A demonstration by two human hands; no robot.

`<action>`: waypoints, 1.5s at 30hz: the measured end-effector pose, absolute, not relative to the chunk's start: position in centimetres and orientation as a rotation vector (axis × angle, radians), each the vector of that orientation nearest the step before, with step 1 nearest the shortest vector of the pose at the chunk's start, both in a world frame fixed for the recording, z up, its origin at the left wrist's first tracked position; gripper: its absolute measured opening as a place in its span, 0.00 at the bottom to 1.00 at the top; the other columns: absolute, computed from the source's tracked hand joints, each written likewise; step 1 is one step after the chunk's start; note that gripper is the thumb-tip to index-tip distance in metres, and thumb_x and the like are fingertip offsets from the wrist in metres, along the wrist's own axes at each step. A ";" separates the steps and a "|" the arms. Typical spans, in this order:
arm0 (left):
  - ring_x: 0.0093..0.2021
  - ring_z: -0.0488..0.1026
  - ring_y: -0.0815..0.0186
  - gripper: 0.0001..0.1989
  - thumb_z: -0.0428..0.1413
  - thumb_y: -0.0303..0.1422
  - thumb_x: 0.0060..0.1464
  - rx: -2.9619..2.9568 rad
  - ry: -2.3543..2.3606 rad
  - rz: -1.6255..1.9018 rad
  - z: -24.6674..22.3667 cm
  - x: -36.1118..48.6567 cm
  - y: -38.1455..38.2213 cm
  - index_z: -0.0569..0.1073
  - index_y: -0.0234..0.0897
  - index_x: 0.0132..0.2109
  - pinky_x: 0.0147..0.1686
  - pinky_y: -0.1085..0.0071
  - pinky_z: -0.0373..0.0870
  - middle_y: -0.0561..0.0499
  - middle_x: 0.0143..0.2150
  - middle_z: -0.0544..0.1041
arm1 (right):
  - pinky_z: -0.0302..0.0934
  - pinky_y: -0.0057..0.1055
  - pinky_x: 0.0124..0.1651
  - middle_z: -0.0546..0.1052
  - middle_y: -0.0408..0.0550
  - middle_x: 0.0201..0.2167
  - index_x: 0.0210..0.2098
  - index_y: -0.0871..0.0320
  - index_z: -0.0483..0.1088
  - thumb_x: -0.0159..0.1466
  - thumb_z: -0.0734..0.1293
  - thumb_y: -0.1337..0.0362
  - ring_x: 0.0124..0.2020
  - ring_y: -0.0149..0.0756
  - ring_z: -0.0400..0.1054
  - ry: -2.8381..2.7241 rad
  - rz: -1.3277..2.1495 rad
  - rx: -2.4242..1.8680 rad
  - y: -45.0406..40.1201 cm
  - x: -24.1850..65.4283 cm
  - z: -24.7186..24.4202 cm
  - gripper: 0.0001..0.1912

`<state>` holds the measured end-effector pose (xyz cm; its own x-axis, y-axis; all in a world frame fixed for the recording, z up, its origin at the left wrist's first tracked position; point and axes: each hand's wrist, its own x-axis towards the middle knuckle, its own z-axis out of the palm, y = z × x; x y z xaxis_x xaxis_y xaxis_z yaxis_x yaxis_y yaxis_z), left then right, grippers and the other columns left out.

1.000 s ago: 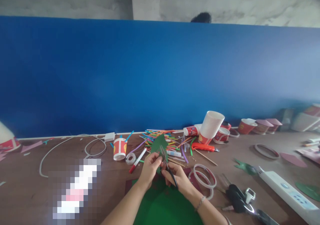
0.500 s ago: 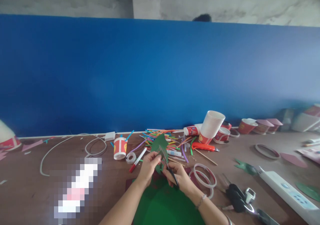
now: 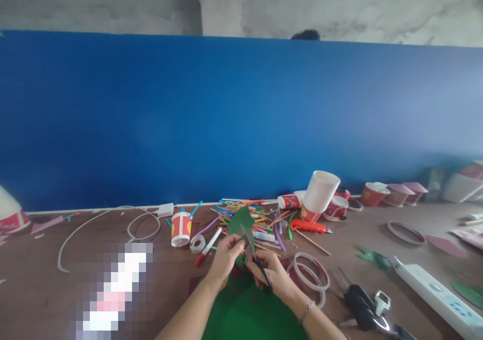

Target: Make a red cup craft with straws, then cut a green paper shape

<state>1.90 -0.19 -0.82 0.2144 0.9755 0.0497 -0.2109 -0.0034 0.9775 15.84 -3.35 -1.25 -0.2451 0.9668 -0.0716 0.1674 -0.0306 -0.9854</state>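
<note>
Between thumb and fingers, my left hand [image 3: 227,257] pinches a piece of green paper [image 3: 240,223] cut to a leaf-like outline. My right hand [image 3: 268,270] is closed around the black handles of a pair of scissors [image 3: 260,266]. The scissor blades point up and to the left, lying across the paper close to my left fingertips. Whether the blades are fully closed is hard to make out. Below both hands lies a larger green sheet [image 3: 249,315], with a dark red edge showing under it.
Behind my hands are a heap of coloured sticks [image 3: 230,210], a red marker [image 3: 208,247] and a paper cup [image 3: 181,229]. To the right are stacked cups [image 3: 320,194], an orange cutter [image 3: 309,226], tape rolls [image 3: 311,271], keys [image 3: 362,305] and a power strip [image 3: 437,294]. A blue partition [image 3: 226,118] stands behind.
The view has tilted up slightly, so everything sits a little lower. Both hands keep their hold on the green paper and the scissors, with hardly any other movement.
</note>
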 end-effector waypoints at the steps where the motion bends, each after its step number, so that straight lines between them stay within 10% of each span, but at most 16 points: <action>1: 0.23 0.62 0.71 0.11 0.56 0.38 0.48 1.164 0.878 1.153 -0.8 2.0 -0.2 0.66 0.35 0.25 0.27 0.75 0.56 0.57 0.19 0.66 | 0.49 0.20 0.15 0.63 0.36 0.09 0.23 0.60 0.64 0.53 0.68 0.54 0.11 0.23 0.55 -1.486 1.350 -1.241 -3.3 15.8 -1.3 0.15; 45: 0.21 0.62 0.75 0.12 0.60 0.35 0.44 0.920 0.753 1.136 -0.5 2.2 -0.4 0.65 0.33 0.24 0.25 0.78 0.55 0.57 0.19 0.67 | 0.52 0.21 0.15 0.64 0.35 0.10 0.24 0.60 0.63 0.52 0.69 0.56 0.12 0.24 0.57 -1.558 1.277 -1.177 -3.3 15.9 -0.6 0.14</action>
<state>2.22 -0.42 -0.50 0.2625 0.9640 -0.0423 -0.4137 0.1520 0.8976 15.90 -3.27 -0.60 -0.2602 0.9654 0.0161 0.1736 0.0632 -0.9828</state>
